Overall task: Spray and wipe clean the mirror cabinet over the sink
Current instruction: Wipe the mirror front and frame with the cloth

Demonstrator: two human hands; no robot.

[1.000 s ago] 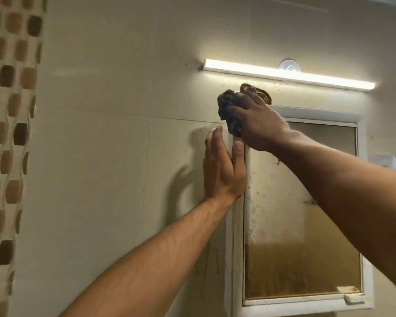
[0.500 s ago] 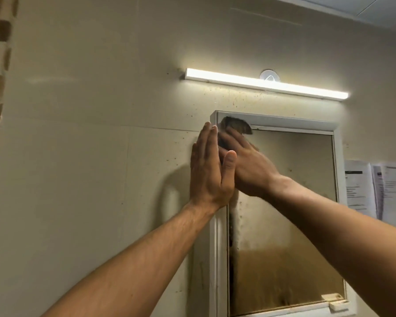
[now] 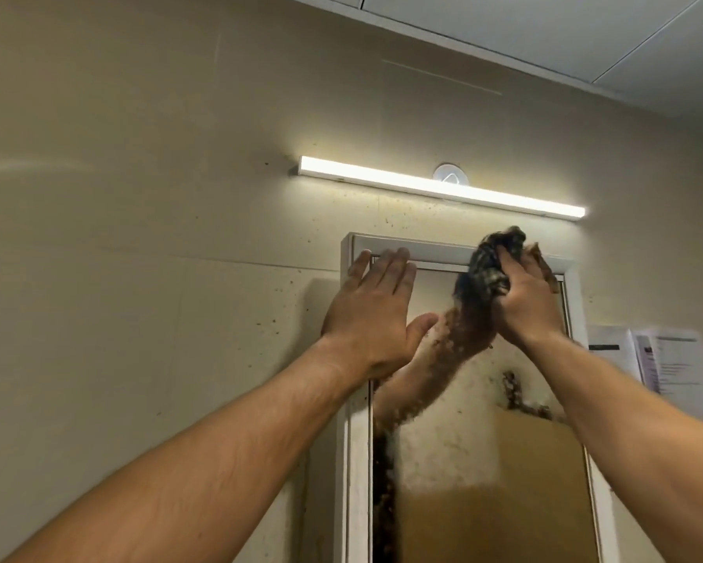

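Note:
The white-framed mirror cabinet (image 3: 431,250) hangs on the beige wall, its glass (image 3: 484,473) smeared and spotted with brown grime. My left hand (image 3: 372,314) lies flat with straight fingers against the cabinet's upper left corner. My right hand (image 3: 526,304) grips a dark, dirty bunched cloth (image 3: 486,270) and presses it against the top frame rail, right of centre. My arms are reflected in the dirty glass below the hands.
A lit tube light (image 3: 439,185) runs across the wall just above the cabinet. Printed paper sheets (image 3: 666,363) hang on the wall to the cabinet's right. The ceiling edge (image 3: 504,46) is close above.
My right hand has carried the cloth rightward along the cabinet's top rail. My left hand has shifted up to the top left corner. The view has tilted upward.

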